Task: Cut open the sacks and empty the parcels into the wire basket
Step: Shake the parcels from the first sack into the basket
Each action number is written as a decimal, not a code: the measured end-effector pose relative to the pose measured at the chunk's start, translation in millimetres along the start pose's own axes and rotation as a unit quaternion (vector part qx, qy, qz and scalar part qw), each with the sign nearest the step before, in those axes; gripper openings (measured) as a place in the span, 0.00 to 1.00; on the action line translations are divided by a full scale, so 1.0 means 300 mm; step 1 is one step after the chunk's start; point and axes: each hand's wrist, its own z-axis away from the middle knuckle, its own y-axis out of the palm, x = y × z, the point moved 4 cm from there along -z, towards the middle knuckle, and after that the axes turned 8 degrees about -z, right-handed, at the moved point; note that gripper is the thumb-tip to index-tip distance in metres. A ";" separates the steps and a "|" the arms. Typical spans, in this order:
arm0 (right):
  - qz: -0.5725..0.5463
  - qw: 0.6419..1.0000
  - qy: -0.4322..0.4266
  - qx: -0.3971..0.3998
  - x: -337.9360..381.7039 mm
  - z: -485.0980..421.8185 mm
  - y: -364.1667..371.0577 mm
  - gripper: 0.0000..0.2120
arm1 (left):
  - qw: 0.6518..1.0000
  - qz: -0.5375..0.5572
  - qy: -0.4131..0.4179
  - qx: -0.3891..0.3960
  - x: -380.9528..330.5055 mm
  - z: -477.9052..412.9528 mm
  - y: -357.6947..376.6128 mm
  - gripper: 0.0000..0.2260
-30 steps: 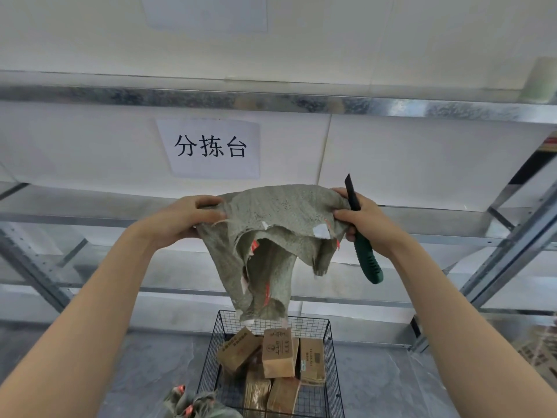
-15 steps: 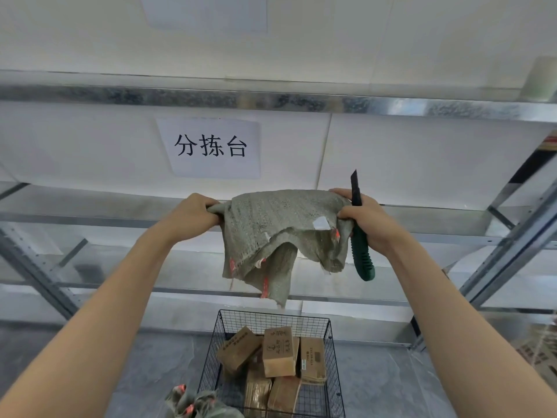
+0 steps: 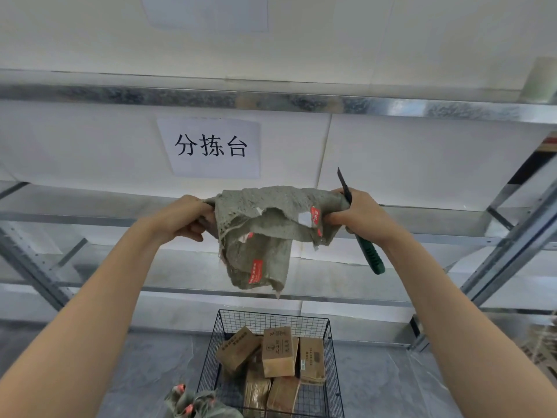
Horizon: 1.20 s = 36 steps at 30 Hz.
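I hold a limp grey-green woven sack (image 3: 265,236) with red labels high above the black wire basket (image 3: 272,318). My left hand (image 3: 184,218) grips its left corner. My right hand (image 3: 355,215) grips the right corner together with a green-handled utility knife (image 3: 366,248), blade pointing up. The sack hangs folded and slack, its cut mouth facing down. Several brown cardboard parcels (image 3: 277,351) lie inside the basket on the grey floor.
Another grey-green sack (image 3: 193,402) lies on the floor at the basket's left front corner. Galvanised metal shelving (image 3: 271,101) runs across behind, with a slanted upright (image 3: 512,245) at right. A paper sign (image 3: 211,146) hangs on the white wall.
The sack has been gathered up: its hanging end has risen and folded, and my hands have drawn it more taut between them. The parcels in the basket lie as before.
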 end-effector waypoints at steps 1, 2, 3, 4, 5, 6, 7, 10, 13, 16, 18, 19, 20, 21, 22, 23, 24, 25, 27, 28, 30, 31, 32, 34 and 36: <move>0.001 1.000 -0.007 -0.016 0.004 -0.001 -0.003 0.11 | 1.000 0.015 0.003 0.023 0.006 0.000 0.000 0.05; 0.004 0.999 -0.014 -0.032 0.010 -0.001 -0.007 0.07 | 0.999 0.021 0.008 0.047 0.015 -0.002 -0.001 0.08; 0.009 0.999 -0.021 -0.046 0.015 -0.001 -0.011 0.05 | 0.997 0.025 0.014 0.066 0.027 -0.006 -0.004 0.11; 0.010 0.998 -0.026 -0.055 0.020 -0.001 -0.013 0.05 | 0.996 0.027 0.016 0.078 0.037 -0.007 -0.007 0.14; 0.002 0.998 -0.027 -0.061 0.021 -0.001 -0.014 0.05 | 0.996 0.033 0.016 0.083 0.049 -0.009 -0.011 0.17; -0.010 0.998 -0.024 -0.064 0.017 0.001 -0.015 0.06 | 0.995 0.042 0.012 0.087 0.062 -0.009 -0.015 0.20; -0.022 0.997 -0.017 -0.065 0.009 0.002 -0.017 0.06 | 0.995 0.049 0.008 0.088 0.074 -0.011 -0.021 0.23; -0.033 0.996 -0.005 -0.079 -0.017 0.005 -0.029 0.06 | 0.999 -0.002 0.001 0.037 0.092 -0.020 -0.059 0.26; -0.034 0.995 -0.007 -0.092 -0.028 0.000 -0.026 0.07 | 0.997 -0.075 0.027 -0.007 0.048 -0.020 -0.058 0.32; -0.040 0.994 -0.005 -0.100 -0.029 -0.007 -0.011 0.10 | 0.989 -0.114 0.088 0.028 -0.028 -0.007 0.017 0.30; -0.051 0.992 -0.001 -0.119 -0.029 -0.011 -0.014 0.09 | 0.980 -0.154 0.107 0.068 -0.051 0.000 0.062 0.31; -0.052 0.991 0.004 -0.127 -0.032 -0.012 -0.018 0.06 | 0.976 -0.165 0.107 0.093 -0.049 0.000 0.080 0.33; -0.053 0.990 0.012 -0.133 -0.035 -0.014 -0.021 0.04 | 0.973 -0.171 0.102 0.112 -0.042 -0.001 0.095 0.33; -0.057 0.988 0.021 -0.139 -0.040 -0.014 -0.024 0.03 | 0.974 -0.168 0.095 0.120 -0.033 -0.004 0.107 0.31; -0.064 0.987 0.030 -0.145 -0.045 -0.016 -0.027 0.04 | 0.975 -0.166 0.086 0.116 -0.024 -0.011 0.117 0.30; -0.073 0.985 0.039 -0.151 -0.050 -0.016 -0.026 0.04 | 0.978 -0.164 0.078 0.103 -0.015 -0.020 0.125 0.29; -0.084 0.983 0.049 -0.155 -0.055 -0.017 -0.024 0.04 | 0.979 -0.168 0.075 0.085 -0.008 -0.030 0.132 0.29; -0.098 0.981 0.057 -0.157 -0.057 -0.017 -0.020 0.04 | 0.980 -0.173 0.076 0.063 -0.002 -0.038 0.135 0.29; -0.130 0.977 0.071 -0.155 -0.063 -0.018 -0.012 0.04 | 0.982 -0.174 0.076 0.014 0.003 -0.049 0.126 0.28; -0.145 0.974 0.078 -0.155 -0.068 -0.020 -0.010 0.04 | 0.982 -0.171 0.076 -0.006 0.003 -0.053 0.117 0.28; -0.174 0.968 0.092 -0.154 -0.079 -0.027 -0.008 0.04 | 0.983 -0.158 0.084 -0.037 0.003 -0.058 0.094 0.26; -0.189 0.965 0.099 -0.153 -0.084 -0.030 -0.008 0.04 | 0.985 -0.140 0.090 -0.051 0.001 -0.059 0.081 0.25; -0.206 0.961 0.107 -0.151 -0.091 -0.033 -0.008 0.04 | 0.987 -0.113 0.094 -0.062 0.004 -0.061 0.066 0.25; -0.246 0.952 0.116 -0.140 -0.101 -0.039 -0.003 0.05 | 0.991 -0.044 0.093 -0.080 0.016 -0.061 0.036 0.24; -0.283 0.943 0.120 -0.125 -0.108 -0.048 0.007 0.06 | 0.991 0.025 0.083 -0.097 0.040 -0.066 0.015 0.27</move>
